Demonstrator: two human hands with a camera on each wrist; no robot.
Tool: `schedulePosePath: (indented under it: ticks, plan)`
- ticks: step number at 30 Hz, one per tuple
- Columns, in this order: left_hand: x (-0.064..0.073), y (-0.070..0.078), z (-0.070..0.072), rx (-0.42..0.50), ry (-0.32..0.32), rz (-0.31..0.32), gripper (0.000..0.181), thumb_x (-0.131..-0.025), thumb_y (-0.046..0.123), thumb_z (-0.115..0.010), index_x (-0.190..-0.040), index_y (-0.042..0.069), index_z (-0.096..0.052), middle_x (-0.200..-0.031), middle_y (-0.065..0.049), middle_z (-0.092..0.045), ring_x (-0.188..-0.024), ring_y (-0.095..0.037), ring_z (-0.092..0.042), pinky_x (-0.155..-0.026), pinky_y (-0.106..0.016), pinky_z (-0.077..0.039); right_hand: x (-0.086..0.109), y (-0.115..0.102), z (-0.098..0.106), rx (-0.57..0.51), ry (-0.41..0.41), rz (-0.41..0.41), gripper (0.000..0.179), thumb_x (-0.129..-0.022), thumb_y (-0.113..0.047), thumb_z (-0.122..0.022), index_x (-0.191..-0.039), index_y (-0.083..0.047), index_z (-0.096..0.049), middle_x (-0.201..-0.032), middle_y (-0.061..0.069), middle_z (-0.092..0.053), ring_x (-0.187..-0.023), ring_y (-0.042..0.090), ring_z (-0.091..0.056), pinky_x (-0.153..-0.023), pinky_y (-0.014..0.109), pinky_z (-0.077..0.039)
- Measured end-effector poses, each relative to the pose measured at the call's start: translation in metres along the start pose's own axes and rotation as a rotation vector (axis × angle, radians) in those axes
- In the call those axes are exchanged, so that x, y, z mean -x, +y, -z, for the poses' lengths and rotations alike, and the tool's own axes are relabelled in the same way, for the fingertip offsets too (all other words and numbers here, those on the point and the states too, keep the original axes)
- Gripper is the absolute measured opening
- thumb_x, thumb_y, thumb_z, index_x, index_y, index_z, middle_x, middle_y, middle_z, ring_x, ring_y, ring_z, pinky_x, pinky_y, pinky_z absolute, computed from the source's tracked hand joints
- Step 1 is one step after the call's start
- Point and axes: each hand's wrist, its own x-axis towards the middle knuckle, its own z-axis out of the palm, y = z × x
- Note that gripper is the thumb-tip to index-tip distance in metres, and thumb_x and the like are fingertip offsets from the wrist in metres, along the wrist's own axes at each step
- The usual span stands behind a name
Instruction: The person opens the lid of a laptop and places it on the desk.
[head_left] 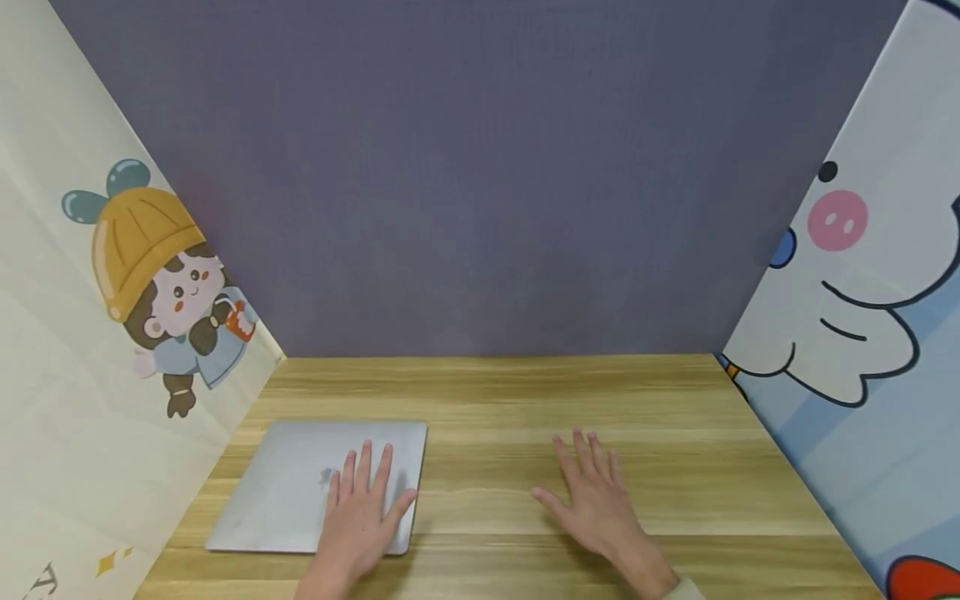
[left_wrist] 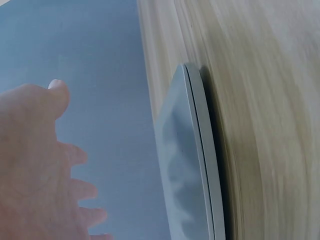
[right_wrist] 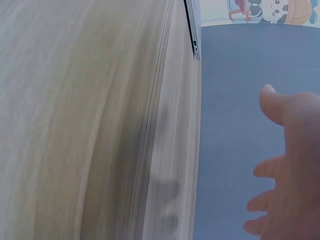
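A silver laptop (head_left: 281, 492) with its lid closed lies flat on the left part of the wooden table (head_left: 487, 500). Over its right half my left hand (head_left: 356, 521) is held with the fingers straight and spread. In the left wrist view a gap shows between that hand (left_wrist: 40, 160) and the laptop (left_wrist: 185, 165). To the right, my right hand (head_left: 598, 508) hovers above bare wood, fingers spread, holding nothing. The right wrist view shows this hand (right_wrist: 295, 165) apart from the tabletop, its shadow on the wood and the laptop's edge (right_wrist: 194, 30) at the top.
A dark grey-blue panel (head_left: 480, 183) rises at the table's back edge. On the left stands a cream wall (head_left: 60, 317) with a cartoon child in a yellow hat. A light wall (head_left: 862, 275) with a white cartoon animal borders the right side.
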Motion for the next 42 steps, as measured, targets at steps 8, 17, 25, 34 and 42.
schedulePosePath:
  ticks: [8, 17, 25, 34, 42]
  plan:
    - [0.001, -0.008, 0.005, 0.003, 0.026, 0.001, 0.075, -0.104, 0.056, -0.044, -0.160, 0.006, -0.030, -0.165, -0.027, -0.017, -0.150, -0.051, -0.012, -0.118, -0.068, -0.011, -0.003, -0.006, -0.004, -0.056, -0.023, 0.001, 0.083, -0.099, -0.064, -0.050, -0.159, -0.010, -0.034, -0.163, 0.025, -0.018, -0.151, 0.047, -0.013, -0.119, 0.066, -0.014]
    - [0.004, -0.017, 0.009, 0.000, 0.040, 0.034, 0.072, -0.107, 0.052, -0.042, -0.160, 0.004, -0.028, -0.164, -0.029, -0.019, -0.148, -0.052, -0.016, -0.116, -0.069, -0.017, -0.008, -0.015, -0.009, -0.099, -0.037, 0.012, 0.082, -0.099, -0.064, -0.047, -0.158, -0.009, -0.035, -0.162, 0.026, -0.023, -0.149, 0.048, -0.021, -0.120, 0.062, -0.017]
    - [0.005, -0.025, 0.012, 0.007, 0.095, 0.030, 0.069, -0.106, 0.046, -0.048, -0.157, 0.001, -0.034, -0.160, -0.031, -0.027, -0.144, -0.053, -0.027, -0.110, -0.071, -0.029, -0.011, -0.025, -0.011, -0.151, -0.055, -0.018, 0.079, -0.100, -0.061, -0.050, -0.159, -0.010, -0.034, -0.162, 0.027, -0.025, -0.149, 0.048, -0.022, -0.118, 0.064, -0.019]
    - [0.008, -0.033, 0.012, 0.048, 0.192, 0.026, 0.063, -0.105, 0.039, -0.053, -0.149, -0.004, -0.043, -0.148, -0.034, -0.043, -0.133, -0.053, -0.042, -0.099, -0.072, -0.040, -0.013, -0.032, -0.014, -0.245, -0.048, -0.059, 0.077, -0.100, -0.058, -0.053, -0.158, -0.009, -0.035, -0.158, 0.029, -0.032, -0.143, 0.052, -0.031, -0.112, 0.070, -0.027]
    - [0.006, -0.040, 0.020, 0.056, 0.192, 0.050, 0.062, -0.106, 0.040, -0.052, -0.146, -0.006, -0.045, -0.143, -0.035, -0.048, -0.128, -0.055, -0.046, -0.098, -0.071, -0.041, -0.016, -0.037, -0.017, -0.323, -0.012, -0.063, 0.069, -0.102, -0.049, -0.055, -0.154, -0.005, -0.041, -0.153, 0.029, -0.041, -0.140, 0.049, -0.039, -0.111, 0.068, -0.032]
